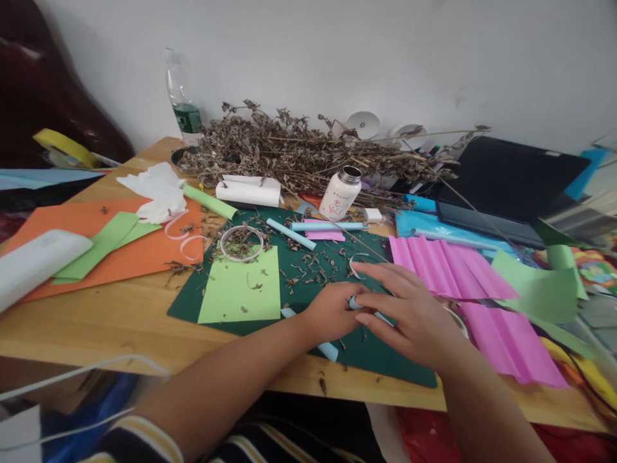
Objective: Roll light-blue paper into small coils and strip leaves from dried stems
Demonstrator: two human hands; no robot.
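Head view: left hand [330,313] has its fingers curled closed around a light-blue rolled-paper tube [354,302], over the dark-green flat mat [301,299] near the tabletop [130,321]'s front edge; right hand [409,312] has fingers partly spread, tips at the tube's end, can't tell if gripping. Light-green square paper sheet [241,292] on mat's left side, brown dried stems [284,151] along tabletop's back edge.

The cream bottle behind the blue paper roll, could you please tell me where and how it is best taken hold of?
I would grip it around the middle of the cream bottle, coming from the front, over the blue paper roll: its body is rounded and standing, its mouth is open, and dried stems crowd behind it.
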